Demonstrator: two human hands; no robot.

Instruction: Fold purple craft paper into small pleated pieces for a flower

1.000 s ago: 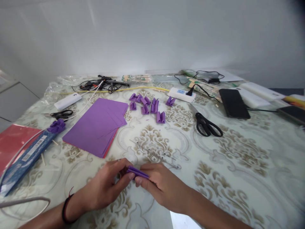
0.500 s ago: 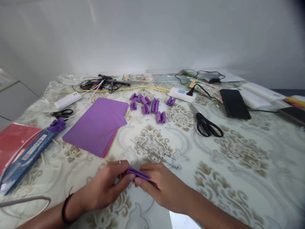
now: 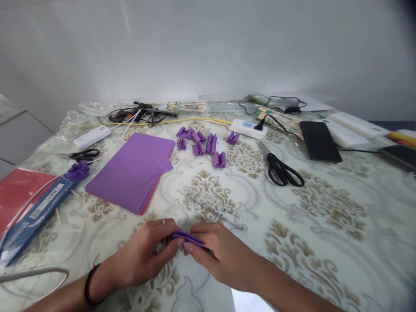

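- Grey wall (image 3: 201, 47) stands behind a patterned tablecloth (image 3: 341, 268).
- On the left, the frame edge cuts off a red packet (image 3: 24, 190); at the near edge, a white patch (image 3: 248, 301) is partly covered by the right forearm (image 3: 276, 277), and what it is cannot be told.
- Beyond the hands, a clear strip (image 3: 212, 209) is hard to make out against the pattern.
- Folded purple paper (image 3: 189, 237) sits between the hands, fingers hiding its ends.
- Left hand (image 3: 143, 249) is pinched on its left end, right hand (image 3: 224, 255) on its right.
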